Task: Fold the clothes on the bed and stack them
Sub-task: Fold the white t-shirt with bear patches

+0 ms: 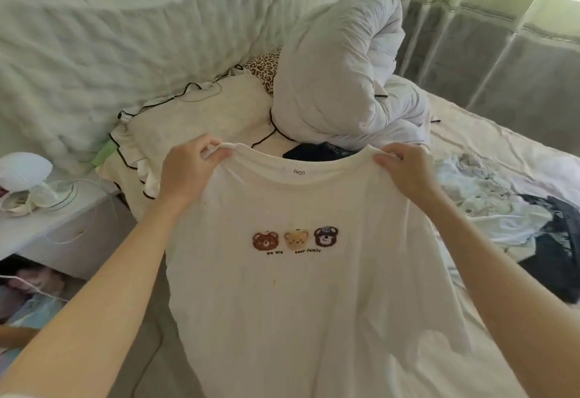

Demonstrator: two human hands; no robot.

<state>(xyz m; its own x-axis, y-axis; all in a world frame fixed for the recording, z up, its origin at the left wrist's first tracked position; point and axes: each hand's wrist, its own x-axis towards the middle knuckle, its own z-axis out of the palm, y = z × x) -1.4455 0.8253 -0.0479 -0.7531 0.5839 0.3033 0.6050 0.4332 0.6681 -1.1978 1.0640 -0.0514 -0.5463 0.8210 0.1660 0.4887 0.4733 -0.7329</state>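
A cream T-shirt (301, 297) with three bear faces printed on its chest hangs spread out in front of me, above the bed (489, 140). My left hand (188, 168) grips its left shoulder by the collar. My right hand (408, 168) grips the right shoulder. A heap of loose light and dark clothes (508, 206) lies on the bed to the right. Behind the collar, a dark garment (317, 152) lies on the sheet, partly hidden by the shirt.
A rolled white duvet (342, 77) stands at the head of the bed beside a cream pillow with black trim (201, 115) and a leopard-print cushion (265, 69). A white bedside table (40, 225) with small items is at left. Curtains (486, 21) hang at right.
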